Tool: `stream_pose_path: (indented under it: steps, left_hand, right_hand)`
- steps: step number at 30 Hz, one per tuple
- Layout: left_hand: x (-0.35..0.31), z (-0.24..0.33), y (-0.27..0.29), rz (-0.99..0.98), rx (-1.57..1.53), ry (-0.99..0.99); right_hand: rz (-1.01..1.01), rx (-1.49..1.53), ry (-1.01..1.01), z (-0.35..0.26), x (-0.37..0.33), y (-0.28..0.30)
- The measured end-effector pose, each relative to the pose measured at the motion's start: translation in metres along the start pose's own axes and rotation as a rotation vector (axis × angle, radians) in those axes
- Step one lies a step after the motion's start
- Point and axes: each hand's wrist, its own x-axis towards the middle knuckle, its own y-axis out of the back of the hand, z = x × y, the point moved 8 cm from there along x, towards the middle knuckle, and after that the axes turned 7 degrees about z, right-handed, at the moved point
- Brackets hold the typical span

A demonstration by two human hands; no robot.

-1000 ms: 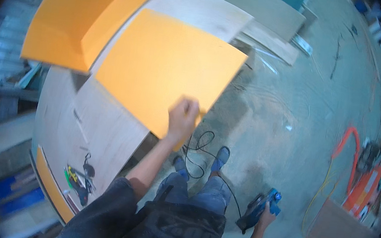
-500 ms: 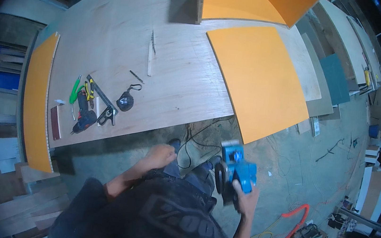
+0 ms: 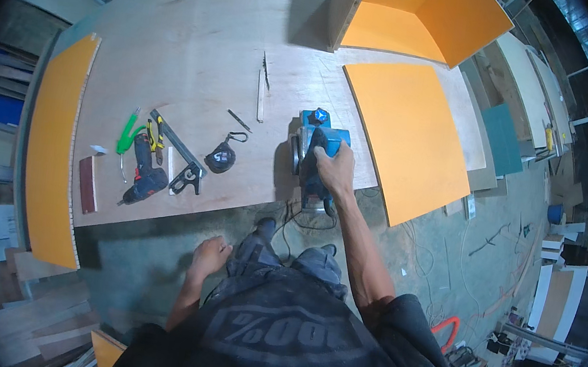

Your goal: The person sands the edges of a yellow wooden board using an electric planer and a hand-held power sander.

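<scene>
My right hand (image 3: 337, 172) grips the rear handle of a blue electric planer (image 3: 340, 138), which is at the front edge of the wooden table (image 3: 192, 54). The planer's back end sticks out past that edge, and its cord hangs below. I cannot tell whether its sole touches the tabletop. Just right of it lies a flat yellow panel (image 3: 409, 139), its near corner jutting over the edge. My left hand (image 3: 210, 255) hangs low in front of the table, fingers curled, with nothing visible in it.
Left on the table are a cordless drill (image 3: 147, 173), a combination square (image 3: 177, 147), yellow-handled pliers (image 3: 156, 136), a green-handled tool (image 3: 128, 135) and a tape measure (image 3: 221, 158). A yellow box (image 3: 393, 31) stands at the back. Another yellow panel (image 3: 55, 154) stands at the left.
My right hand has brought the planer up and leftward, from over the floor to the table's front edge. The left hand has dropped slightly lower and to the left.
</scene>
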Motion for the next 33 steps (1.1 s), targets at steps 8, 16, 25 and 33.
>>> stream_pose_path:
  steps: [8,16,25,33]
  left_hand:
    - [-0.014,-0.085,-0.014,0.035,0.024,0.054]
    - [-0.022,-0.067,0.01,-0.03,0.01,0.247]
    - [-0.007,-0.081,-0.003,-0.061,0.001,0.255]
    - [-0.005,-0.088,-0.02,-0.046,0.016,0.15]
  right_hand:
    - [0.042,-0.054,-0.066,-0.012,0.021,-0.05]
    - [0.065,-0.087,-0.041,-0.011,0.028,-0.061]
    - [-0.006,-0.074,-0.07,-0.011,0.021,-0.076]
    - [-0.011,-0.045,-0.12,-0.012,0.014,-0.08]
